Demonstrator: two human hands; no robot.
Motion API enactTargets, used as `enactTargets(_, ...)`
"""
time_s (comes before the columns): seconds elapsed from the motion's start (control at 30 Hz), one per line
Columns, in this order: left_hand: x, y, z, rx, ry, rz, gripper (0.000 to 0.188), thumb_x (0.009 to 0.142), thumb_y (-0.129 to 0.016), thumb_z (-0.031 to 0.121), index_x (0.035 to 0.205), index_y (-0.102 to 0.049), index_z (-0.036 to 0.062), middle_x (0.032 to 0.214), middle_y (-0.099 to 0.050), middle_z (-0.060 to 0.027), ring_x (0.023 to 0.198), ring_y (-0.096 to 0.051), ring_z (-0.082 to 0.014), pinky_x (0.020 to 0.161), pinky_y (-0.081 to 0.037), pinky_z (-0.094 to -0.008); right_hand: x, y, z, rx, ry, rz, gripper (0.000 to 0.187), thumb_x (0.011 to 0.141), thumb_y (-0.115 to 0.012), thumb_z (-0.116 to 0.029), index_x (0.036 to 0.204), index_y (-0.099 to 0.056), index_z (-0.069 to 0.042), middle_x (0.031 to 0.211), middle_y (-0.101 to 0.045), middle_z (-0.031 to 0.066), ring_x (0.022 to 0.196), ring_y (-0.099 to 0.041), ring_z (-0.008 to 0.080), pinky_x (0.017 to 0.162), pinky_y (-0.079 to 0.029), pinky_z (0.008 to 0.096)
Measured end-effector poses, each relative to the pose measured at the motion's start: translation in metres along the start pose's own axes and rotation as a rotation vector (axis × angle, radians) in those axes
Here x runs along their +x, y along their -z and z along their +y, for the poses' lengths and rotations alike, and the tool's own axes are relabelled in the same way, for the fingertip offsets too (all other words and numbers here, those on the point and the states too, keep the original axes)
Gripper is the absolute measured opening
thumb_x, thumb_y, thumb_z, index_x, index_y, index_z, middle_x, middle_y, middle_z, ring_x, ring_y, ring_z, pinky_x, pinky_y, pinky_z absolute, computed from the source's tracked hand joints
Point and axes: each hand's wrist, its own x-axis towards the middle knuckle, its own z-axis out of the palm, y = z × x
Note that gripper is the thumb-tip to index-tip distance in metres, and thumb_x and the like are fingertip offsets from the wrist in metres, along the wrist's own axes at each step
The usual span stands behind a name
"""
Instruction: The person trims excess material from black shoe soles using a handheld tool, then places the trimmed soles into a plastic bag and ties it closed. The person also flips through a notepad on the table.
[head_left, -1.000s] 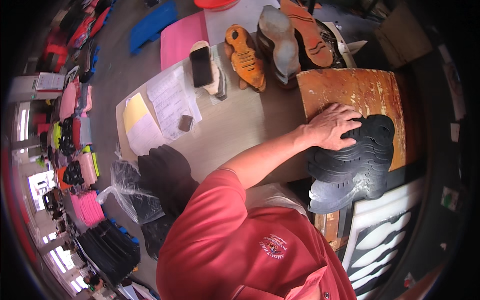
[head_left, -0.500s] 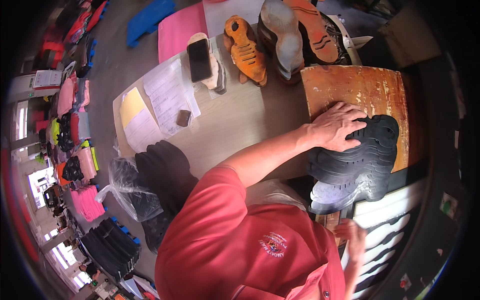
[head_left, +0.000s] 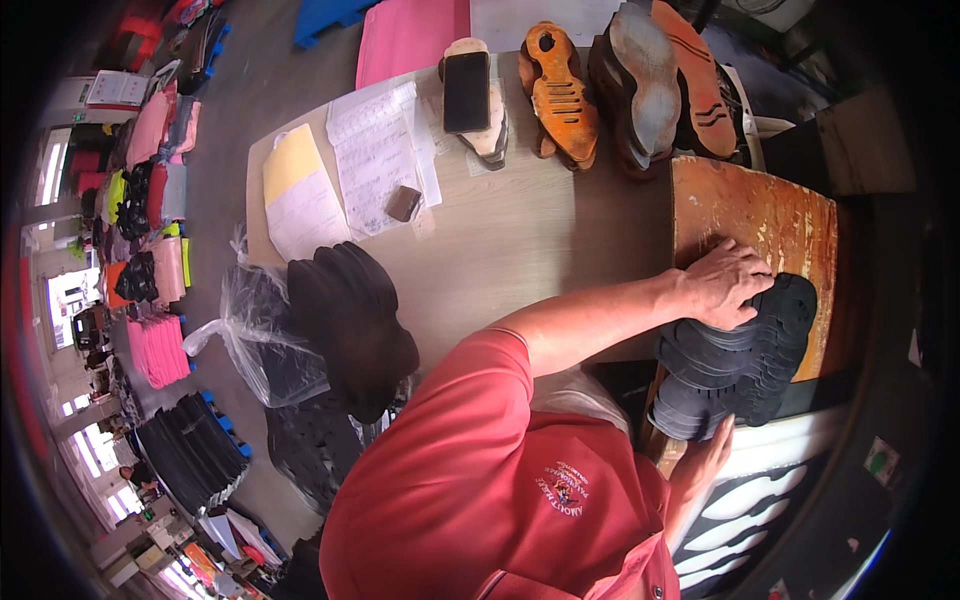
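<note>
A stack of black sole-shaped pieces (head_left: 735,350) lies fanned out at the right, partly on a worn wooden board (head_left: 755,210). My left hand (head_left: 728,287) reaches across from the left and grips the stack's far left edge with curled fingers and thumb. On the near side, my right hand (head_left: 703,457) is held up with fingers stretched out, its fingertips at the stack's near edge. Another pile of black sole-shaped pieces (head_left: 350,325) lies on the table's left side, beside a clear plastic bag (head_left: 265,345).
Along the table's (head_left: 480,235) far edge stand a phone (head_left: 467,92), an orange sole-shaped form (head_left: 560,95) and a grey one (head_left: 645,85). Written papers (head_left: 375,150) carry a small dark block (head_left: 403,204). A white rack with sole-shaped slots (head_left: 745,510) is at near right.
My right hand has risen from below to the near edge of the stack. My left hand stays on the stack, whose pieces have shifted slightly. The whole view has turned a little.
</note>
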Motion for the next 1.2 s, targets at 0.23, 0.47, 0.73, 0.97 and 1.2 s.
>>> enactTargets(0.23, -0.006, -0.021, 0.020, -0.088, 0.174, 0.080, 0.058, 0.079, -0.077, 0.024, 0.129, -0.066, -0.0030, 0.125, -0.067, -0.0199, 0.123, -0.059, -0.0352, 0.103, -0.045, -0.0519, 0.070, -0.050, -0.052, 0.450, -0.226, 0.055, 0.057, 0.110, -0.056, -0.038, 0.150, -0.051, 0.001, 0.145, -0.058, 0.0175, 0.133, -0.056, 0.0287, 0.115, -0.042, 0.0421)
enactTargets(0.47, -0.018, -0.038, 0.050, -0.219, 0.314, 0.187, 0.056, 0.078, -0.079, 0.018, 0.129, -0.067, -0.0014, 0.134, -0.063, -0.0195, 0.129, -0.055, -0.0362, 0.108, -0.045, -0.0487, 0.115, -0.054, -0.084, 0.141, -0.212, -0.107, 0.050, 0.100, -0.074, -0.032, 0.132, -0.064, 0.005, 0.123, -0.070, 0.0135, 0.106, -0.068, 0.0225, 0.091, -0.057, 0.0358)
enactTargets(0.73, -0.013, 0.018, 0.063, -0.475, 0.425, -0.055, 0.101, 0.082, -0.086, 0.054, 0.153, -0.043, -0.0045, 0.142, -0.057, -0.0333, 0.126, -0.060, -0.0414, 0.110, -0.049, -0.0427, 0.108, -0.009, -0.061, 0.393, -0.058, -0.064, 0.049, 0.099, -0.070, -0.038, 0.129, -0.066, 0.000, 0.125, -0.071, 0.0144, 0.110, -0.071, 0.0262, 0.096, -0.058, 0.0420)
enactTargets(0.97, 0.017, 0.102, 0.111, -0.769, 0.022, -0.248, 0.051, 0.084, -0.085, 0.025, 0.124, -0.070, -0.0020, 0.113, -0.077, -0.0155, 0.099, -0.075, -0.0235, 0.092, -0.058, -0.0358, 0.072, -0.025, -0.060, 0.609, 0.194, 0.006, 0.060, 0.097, -0.071, -0.032, 0.146, -0.050, -0.003, 0.132, -0.063, 0.0130, 0.122, -0.063, 0.0279, 0.105, -0.053, 0.0455)
enactTargets(1.2, -0.002, 0.109, 0.083, 0.007, -0.077, -0.306, 0.065, 0.083, -0.081, 0.014, 0.143, -0.057, 0.0063, 0.120, -0.069, -0.0176, 0.112, -0.067, -0.0376, 0.097, -0.055, -0.0451, 0.057, -0.009, -0.065, 0.040, 0.224, 0.150, 0.074, 0.096, -0.077, -0.026, 0.155, -0.044, 0.004, 0.136, -0.064, 0.0161, 0.124, -0.061, 0.0234, 0.106, -0.050, 0.0390)
